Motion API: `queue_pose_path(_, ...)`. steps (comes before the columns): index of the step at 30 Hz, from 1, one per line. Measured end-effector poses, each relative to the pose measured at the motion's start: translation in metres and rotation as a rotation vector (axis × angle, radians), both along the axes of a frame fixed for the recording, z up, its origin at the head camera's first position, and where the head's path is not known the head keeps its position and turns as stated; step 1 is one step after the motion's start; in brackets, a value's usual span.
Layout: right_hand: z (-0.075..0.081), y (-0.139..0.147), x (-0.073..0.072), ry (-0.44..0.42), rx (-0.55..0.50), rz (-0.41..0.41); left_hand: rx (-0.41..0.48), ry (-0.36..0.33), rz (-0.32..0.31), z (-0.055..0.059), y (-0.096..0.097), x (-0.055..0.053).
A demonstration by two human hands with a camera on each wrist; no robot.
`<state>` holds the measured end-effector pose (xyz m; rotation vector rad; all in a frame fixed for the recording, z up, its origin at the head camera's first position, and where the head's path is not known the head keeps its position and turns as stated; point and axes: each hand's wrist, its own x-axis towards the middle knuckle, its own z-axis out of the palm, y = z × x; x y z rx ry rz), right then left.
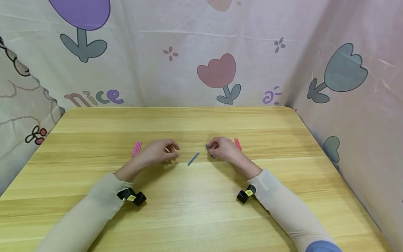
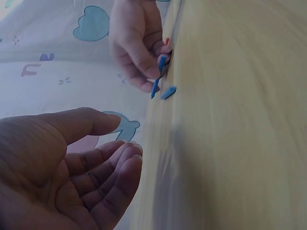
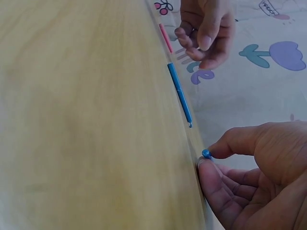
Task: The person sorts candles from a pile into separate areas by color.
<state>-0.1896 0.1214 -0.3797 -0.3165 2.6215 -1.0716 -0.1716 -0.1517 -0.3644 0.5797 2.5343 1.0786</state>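
My right hand (image 1: 224, 148) pinches a thin blue stick (image 2: 155, 86) between thumb and fingertips, just above the table. In the right wrist view only the round end of that held stick (image 3: 206, 153) shows at the fingertips. A second blue stick (image 1: 193, 159) lies slantwise on the table between the two hands. To its left hovers my left hand (image 1: 156, 152), fingers loosely curved, with a gap between thumb and fingers and nothing gripped in the left wrist view.
Several pink sticks (image 1: 136, 149) lie side by side left of the left hand. Red sticks (image 1: 238, 144) lie just beyond the right hand. The wooden table (image 1: 195, 210) ends at a printed curtain (image 1: 141, 63) at the back and sides.
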Motion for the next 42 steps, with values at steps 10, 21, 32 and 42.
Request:
queue_pose_path(10, -0.002, -0.002, 0.000, -0.008, -0.042, -0.004, 0.023, -0.049, -0.023, -0.007, 0.025, -0.004)
queue_pose_path(21, -0.001, -0.011, 0.002, -0.003, -0.037, -0.013, -0.053, 0.020, -0.046, -0.009, 0.044, -0.007)
queue_pose_path(32, 0.000, -0.020, 0.002, 0.020, -0.008, 0.001, -0.164, 0.124, -0.047, -0.013, 0.059, -0.005)
queue_pose_path(42, -0.002, -0.022, 0.001, 0.014, -0.013, -0.003, -0.224, 0.167, -0.045, -0.013, 0.057, -0.004)
